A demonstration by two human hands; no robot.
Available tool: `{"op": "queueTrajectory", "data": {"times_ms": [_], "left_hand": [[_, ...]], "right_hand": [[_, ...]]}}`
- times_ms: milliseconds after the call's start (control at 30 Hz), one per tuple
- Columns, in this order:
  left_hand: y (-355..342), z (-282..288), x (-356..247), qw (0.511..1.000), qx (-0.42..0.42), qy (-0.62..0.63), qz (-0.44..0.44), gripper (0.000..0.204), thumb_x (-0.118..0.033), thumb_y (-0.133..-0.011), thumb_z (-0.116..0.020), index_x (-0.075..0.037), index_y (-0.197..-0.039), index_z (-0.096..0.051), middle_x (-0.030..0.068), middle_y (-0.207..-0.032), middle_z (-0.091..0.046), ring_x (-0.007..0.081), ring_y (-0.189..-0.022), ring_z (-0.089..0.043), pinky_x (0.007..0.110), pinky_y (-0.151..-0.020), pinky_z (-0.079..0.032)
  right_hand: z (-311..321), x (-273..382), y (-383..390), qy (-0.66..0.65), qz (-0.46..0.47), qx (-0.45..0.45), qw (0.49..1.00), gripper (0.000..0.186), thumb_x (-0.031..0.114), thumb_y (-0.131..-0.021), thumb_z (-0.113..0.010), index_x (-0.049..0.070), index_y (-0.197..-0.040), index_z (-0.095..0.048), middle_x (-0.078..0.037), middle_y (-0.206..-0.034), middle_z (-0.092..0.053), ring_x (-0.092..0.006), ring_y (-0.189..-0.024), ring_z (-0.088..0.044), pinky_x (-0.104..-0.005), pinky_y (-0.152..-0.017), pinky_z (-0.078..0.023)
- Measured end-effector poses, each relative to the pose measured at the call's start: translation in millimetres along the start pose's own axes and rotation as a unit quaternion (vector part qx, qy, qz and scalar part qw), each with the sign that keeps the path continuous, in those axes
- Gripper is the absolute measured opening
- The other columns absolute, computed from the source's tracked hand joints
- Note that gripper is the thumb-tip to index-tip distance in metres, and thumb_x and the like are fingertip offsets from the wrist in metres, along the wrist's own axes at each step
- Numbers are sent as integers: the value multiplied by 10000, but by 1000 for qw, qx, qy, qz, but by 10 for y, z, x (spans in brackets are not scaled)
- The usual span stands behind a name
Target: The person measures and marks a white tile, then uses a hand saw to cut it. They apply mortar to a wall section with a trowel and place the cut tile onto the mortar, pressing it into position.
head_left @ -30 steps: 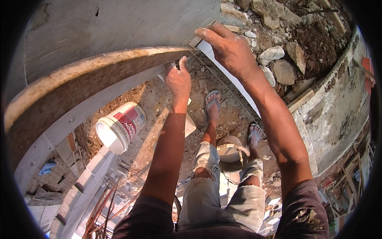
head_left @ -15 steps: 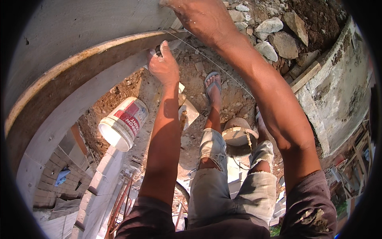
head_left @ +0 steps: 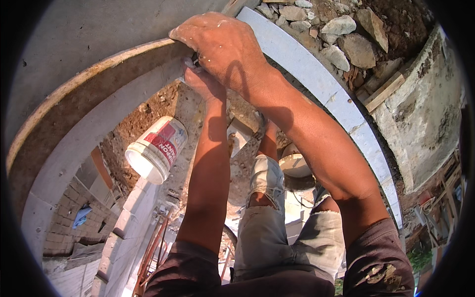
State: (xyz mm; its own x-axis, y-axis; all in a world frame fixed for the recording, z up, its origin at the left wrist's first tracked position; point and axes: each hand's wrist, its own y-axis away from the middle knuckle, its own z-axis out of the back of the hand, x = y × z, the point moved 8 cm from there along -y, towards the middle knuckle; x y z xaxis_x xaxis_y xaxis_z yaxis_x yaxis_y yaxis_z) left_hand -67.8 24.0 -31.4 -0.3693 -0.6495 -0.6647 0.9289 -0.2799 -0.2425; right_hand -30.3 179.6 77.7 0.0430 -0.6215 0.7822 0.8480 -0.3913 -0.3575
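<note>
The long wooden plank lies on edge along the grey wall, curving across the left of the view. My right hand is at the plank's far end, with fingers curled and fingertips against its upper edge. Just beneath, partly covered by the right hand, is my left hand, its fingers bent close under the plank. A small dark bit shows between the two hands, too hidden to name. What either hand grips is out of sight.
A white paint bucket lies tipped left of my left forearm. Another bucket stands by my legs. A pale block ledge runs along the right, with broken rocks and a rough concrete slab beyond. The grey wall rises at far left.
My right hand has come left and down to the plank's end, over my left hand. A taut string seen earlier no longer shows. The pale ledge right of my arm has come into view.
</note>
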Motion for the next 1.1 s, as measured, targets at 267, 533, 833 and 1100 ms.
{"op": "queueTrajectory", "data": {"times_ms": [267,533,833,1100], "left_hand": [[8,80,108,996,-23,34,80,495,-403,-944,-667,88,-987,-625,184,-822,-682,268,-703,-610,396,-714,-476],[-36,-192,79,979,28,53,196,520,-413,-932,-691,101,-887,-632,127,-674,-679,175,-579,-569,343,-598,-456],[2,-48,178,977,-5,43,210,586,-471,-919,-703,104,-837,-624,108,-608,-679,145,-514,-540,319,-531,-439],[37,-322,110,969,-38,121,214,580,-503,-906,-713,56,-800,-599,118,-593,-672,141,-505,-529,301,-510,-413]], "right_hand": [[-64,223,471,-193,-258,-36,946,211,154,-879,-697,37,-1049,-655,-158,-1018,-666,-332,-788,-669,-418,-873,-535],[-825,404,441,-339,-416,-88,839,256,140,-848,-710,-6,-975,-542,-226,-899,-634,-442,-892,-620,-495,-838,-461],[-944,692,478,-299,-408,-51,861,97,68,-882,-630,-10,-907,-578,-211,-846,-659,-408,-785,-636,-432,-752,-498],[-1379,552,1522,-253,-342,202,882,208,216,-874,-613,12,-885,-653,-212,-853,-673,-389,-849,-677,-475,-920,-486]]}}
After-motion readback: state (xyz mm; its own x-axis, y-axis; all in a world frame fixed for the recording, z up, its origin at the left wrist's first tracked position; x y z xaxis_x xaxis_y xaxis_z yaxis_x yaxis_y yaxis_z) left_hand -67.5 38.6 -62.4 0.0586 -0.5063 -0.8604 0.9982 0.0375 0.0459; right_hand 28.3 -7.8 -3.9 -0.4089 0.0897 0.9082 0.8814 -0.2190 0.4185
